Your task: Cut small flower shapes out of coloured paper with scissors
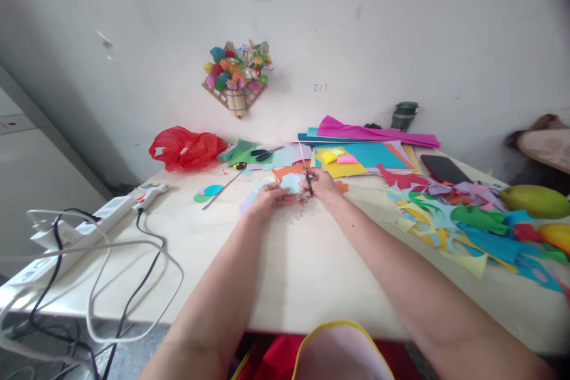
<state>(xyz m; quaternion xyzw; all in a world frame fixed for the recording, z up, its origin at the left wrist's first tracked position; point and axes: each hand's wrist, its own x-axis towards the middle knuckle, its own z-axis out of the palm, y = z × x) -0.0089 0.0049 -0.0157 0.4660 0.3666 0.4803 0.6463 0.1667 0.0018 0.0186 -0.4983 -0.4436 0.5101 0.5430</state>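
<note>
1 blue paper flower (292, 182) is pinched by fingertips of the left hand (266, 199); beside them, scissors (307, 176) are gripped by the right hand (322, 185) fingers. scalloped edge seems cut; what remains cannot be told.

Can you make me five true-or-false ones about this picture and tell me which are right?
1. The flowers hang on the wall. True.
2. The right hand is empty. False: it holds a thin tool with a dark handle.
3. The left hand touches pale blue paper. True.
4. The phone lies left of both hands. False: it lies to their right.
5. The bag is red. True.
</note>
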